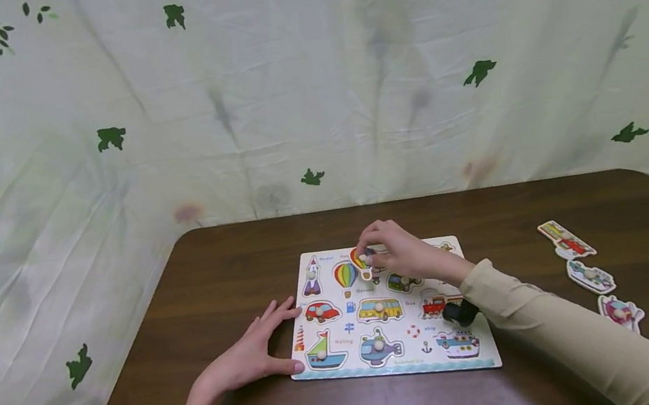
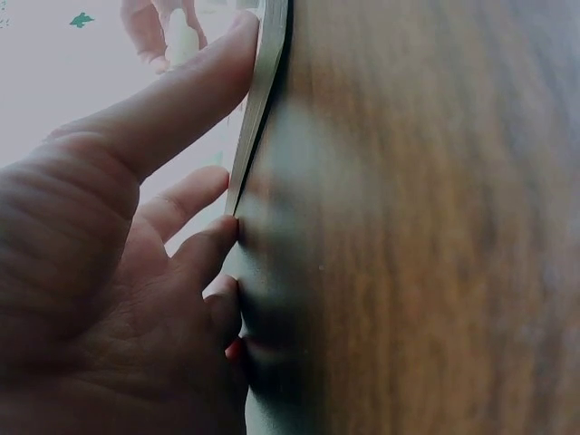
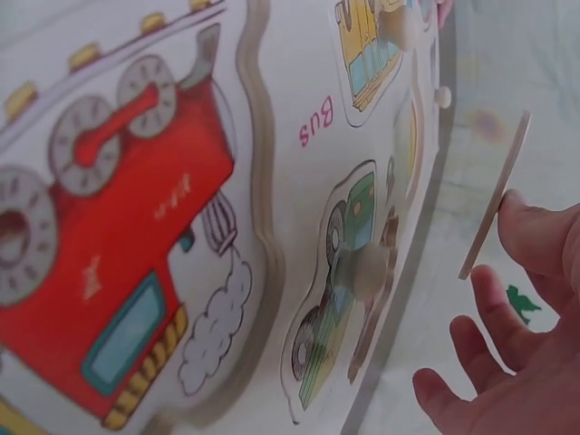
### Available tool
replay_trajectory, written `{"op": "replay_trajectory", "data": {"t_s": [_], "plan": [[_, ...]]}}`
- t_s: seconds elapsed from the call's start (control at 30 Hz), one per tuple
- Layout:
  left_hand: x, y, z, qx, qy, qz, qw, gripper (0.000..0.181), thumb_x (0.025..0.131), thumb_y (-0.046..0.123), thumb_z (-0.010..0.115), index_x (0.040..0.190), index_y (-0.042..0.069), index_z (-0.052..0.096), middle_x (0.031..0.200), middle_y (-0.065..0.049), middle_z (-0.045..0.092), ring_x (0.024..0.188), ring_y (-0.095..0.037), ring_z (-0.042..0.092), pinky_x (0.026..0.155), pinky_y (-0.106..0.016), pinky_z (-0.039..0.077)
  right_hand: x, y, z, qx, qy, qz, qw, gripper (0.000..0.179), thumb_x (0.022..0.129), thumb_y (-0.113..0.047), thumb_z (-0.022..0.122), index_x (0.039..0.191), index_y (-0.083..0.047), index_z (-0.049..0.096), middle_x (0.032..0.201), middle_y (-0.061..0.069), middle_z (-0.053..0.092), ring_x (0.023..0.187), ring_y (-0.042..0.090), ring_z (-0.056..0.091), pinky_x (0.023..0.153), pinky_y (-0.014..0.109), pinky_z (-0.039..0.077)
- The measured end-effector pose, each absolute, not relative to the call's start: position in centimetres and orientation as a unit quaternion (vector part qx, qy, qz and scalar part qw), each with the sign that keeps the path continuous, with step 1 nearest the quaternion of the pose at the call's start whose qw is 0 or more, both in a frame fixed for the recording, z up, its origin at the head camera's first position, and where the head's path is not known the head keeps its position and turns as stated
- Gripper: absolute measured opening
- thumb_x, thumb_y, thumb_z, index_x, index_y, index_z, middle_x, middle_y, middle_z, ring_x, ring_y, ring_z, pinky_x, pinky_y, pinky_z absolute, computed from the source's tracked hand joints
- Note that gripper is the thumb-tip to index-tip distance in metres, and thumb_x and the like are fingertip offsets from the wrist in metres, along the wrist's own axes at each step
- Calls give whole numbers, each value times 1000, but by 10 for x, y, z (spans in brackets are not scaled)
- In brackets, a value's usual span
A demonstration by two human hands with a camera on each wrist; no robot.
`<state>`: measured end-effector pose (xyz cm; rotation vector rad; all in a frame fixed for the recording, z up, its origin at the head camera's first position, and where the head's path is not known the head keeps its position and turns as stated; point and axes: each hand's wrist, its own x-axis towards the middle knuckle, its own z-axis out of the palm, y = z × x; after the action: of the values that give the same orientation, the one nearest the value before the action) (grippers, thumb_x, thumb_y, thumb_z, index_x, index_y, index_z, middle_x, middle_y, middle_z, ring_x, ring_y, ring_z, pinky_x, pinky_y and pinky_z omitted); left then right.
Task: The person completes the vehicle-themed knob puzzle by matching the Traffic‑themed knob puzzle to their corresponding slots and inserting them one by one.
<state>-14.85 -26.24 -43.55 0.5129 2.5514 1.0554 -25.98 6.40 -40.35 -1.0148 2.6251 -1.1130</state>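
Wooden hot-air balloon piece (image 1: 363,264), pinched by the right hand (image 1: 405,250) near the puzzle board (image 1: 412,312)'s far edge, the left hand (image 1: 252,352) spread at its left edge, is not yet seated; bus (image 1: 379,308) and truck (image 1: 402,283) appear seated, three loose pieces (image 1: 591,276) outstanding near the worktop (image 1: 233,266)'s right edge.

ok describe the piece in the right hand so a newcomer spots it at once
On the brown table lies a white puzzle board. Near its far edge, the right hand pinches a striped balloon piece, held clear of the board, unlike the matching balloon picture just left of it.
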Motion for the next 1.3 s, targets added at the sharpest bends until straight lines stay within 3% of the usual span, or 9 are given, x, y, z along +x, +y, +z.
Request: {"op": "replay_trajectory", "data": {"t_s": [0.53,0.77,1.3], "plan": [[-148,-262,-433,183,896,369,164,85,74,45,84,146,20,45,162,-3,22,149,-34,0,114,-62,1,-267,38,-407,-346,877,-322,86,10,94,-8,67,98,-16,72,126,6,54,122,28,38,95,44,39],[-147,-262,-433,180,896,370,167,85,75,45,83,147,21,44,162,-3,22,149,-34,0,114,-61,0,-269,27,-413,-335,896,-277,95,9,92,-13,70,94,-22,73,125,2,55,118,24,40,97,46,36],[-147,-262,-434,176,897,368,170,85,75,45,83,147,20,44,162,-3,21,149,-33,0,114,-61,-1,-268,17,-416,-349,908,-221,73,6,90,-20,74,91,-26,74,126,1,56,122,24,40,103,48,33]]}}
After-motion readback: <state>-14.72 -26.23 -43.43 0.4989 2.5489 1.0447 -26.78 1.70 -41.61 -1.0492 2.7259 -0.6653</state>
